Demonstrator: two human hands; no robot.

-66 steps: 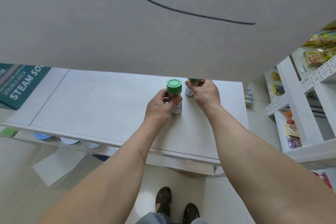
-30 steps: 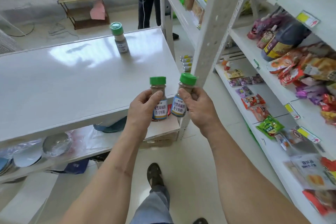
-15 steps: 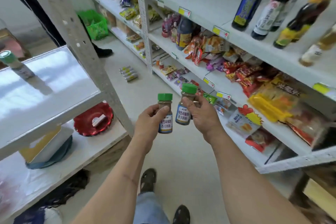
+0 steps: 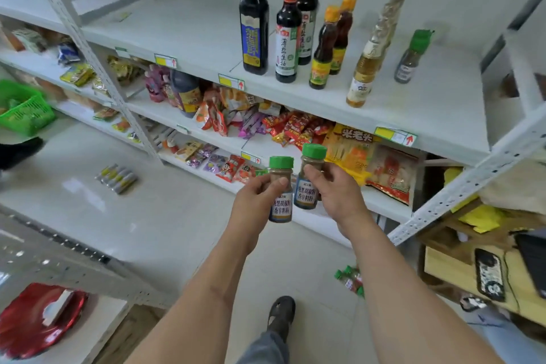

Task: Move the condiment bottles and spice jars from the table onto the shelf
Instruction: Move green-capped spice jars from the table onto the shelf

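Note:
My left hand (image 4: 254, 201) grips a green-capped spice jar (image 4: 281, 186) of brown powder with a blue-and-white label. My right hand (image 4: 336, 189) grips a second, matching spice jar (image 4: 310, 177) beside it. Both jars are upright, held in front of me below the white shelf (image 4: 413, 106). On that shelf stand dark sauce bottles (image 4: 255, 23), two orange-capped bottles (image 4: 325, 47), pale yellow bottles (image 4: 369, 59) and one green-capped spice jar (image 4: 412, 56).
Lower shelves hold packets of snacks (image 4: 295, 127). A slanted white upright (image 4: 461, 189) crosses at the right, with a wooden crate (image 4: 472, 263) behind it. A green basket (image 4: 23, 112) sits far left, packs (image 4: 116, 177) lie on the floor, a red plate (image 4: 35, 319) at lower left.
I lifted both jars off the table and turned right toward the shelf. The table with a third jar has left the view; the bottle shelf is now straight ahead and closer.

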